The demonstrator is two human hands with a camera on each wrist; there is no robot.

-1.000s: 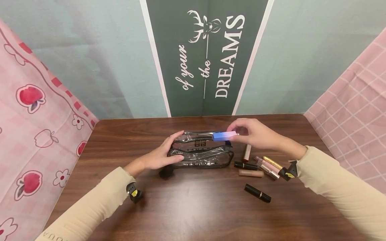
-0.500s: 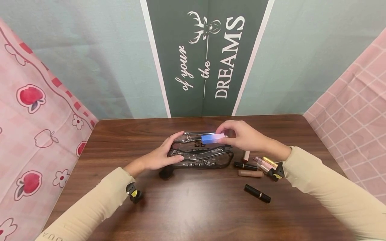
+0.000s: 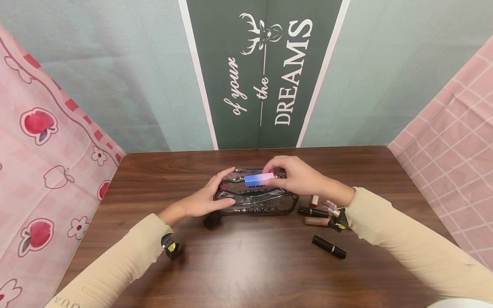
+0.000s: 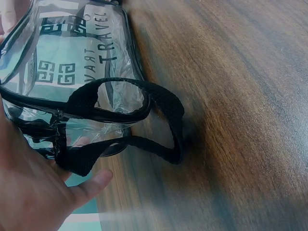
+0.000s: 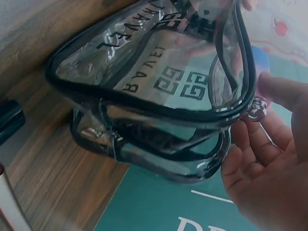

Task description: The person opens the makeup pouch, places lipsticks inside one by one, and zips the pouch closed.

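Pinches blue-to-pink tube (image 3: 257,179) between thumb and fingers of right hand (image 3: 294,176), at open mouth of clear bag (image 3: 262,199) lettered TRAVEL. Touches bag's left end with left hand (image 3: 202,199), thumb and fingers spread straight. Has bag lying on wooden worktop (image 3: 246,265), near middle of far edge; toward right edge, has several slim cosmetic tubes (image 3: 313,212), with black stick (image 3: 329,247) farther from far edge.
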